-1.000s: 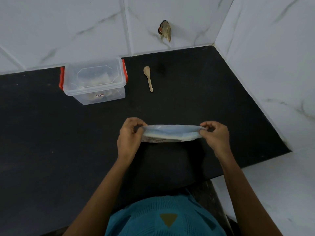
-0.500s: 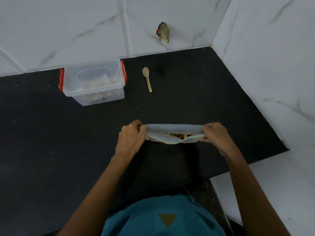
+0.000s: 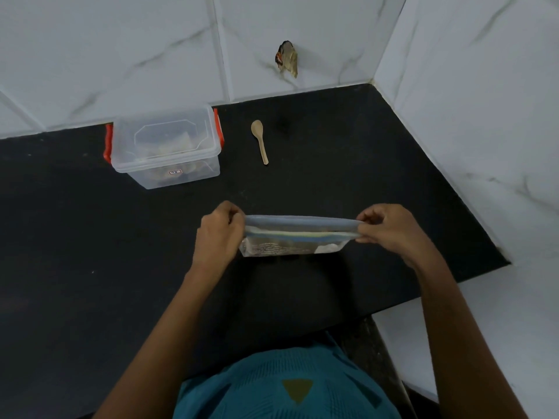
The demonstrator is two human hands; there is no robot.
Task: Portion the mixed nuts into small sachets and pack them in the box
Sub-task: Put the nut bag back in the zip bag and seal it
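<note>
I see the nut pouch point(image 3: 292, 241) at centre over the black counter point(image 3: 75, 252), its long axis running 9 to 3 o'clock and its zip edge up. I cannot tell whether its bottom touches the counter. The left hand point(image 3: 217, 234) pinches the 9 o'clock end and the right hand point(image 3: 390, 234) the 3 o'clock end, fingers curled on the top strip. At 11 o'clock stands the lidded clear box point(image 3: 166, 146). Just right of it lies a wooden spoon point(image 3: 259, 140), handle toward me.
</note>
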